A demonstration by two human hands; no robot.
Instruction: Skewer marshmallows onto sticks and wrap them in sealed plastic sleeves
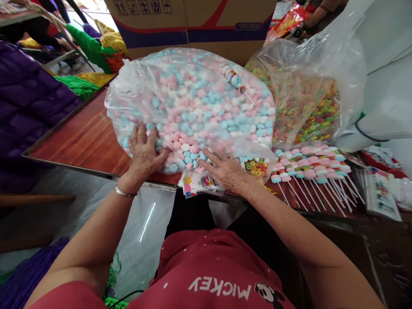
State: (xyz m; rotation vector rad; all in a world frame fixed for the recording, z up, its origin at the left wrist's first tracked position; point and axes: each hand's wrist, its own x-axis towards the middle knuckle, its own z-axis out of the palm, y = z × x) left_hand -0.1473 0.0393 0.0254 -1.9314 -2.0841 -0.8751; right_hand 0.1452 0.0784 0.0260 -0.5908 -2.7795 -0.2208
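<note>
Both my hands lie flat with fingers spread, gripping nothing. My left hand presses the near side of one big clear bag of pink, blue and white sweets on the table, and my right hand rests on its front edge. One finished skewer lies on top. One second bag of ring sweets stands just beside it, with a row of filled skewers, too many to count, in front.
</note>
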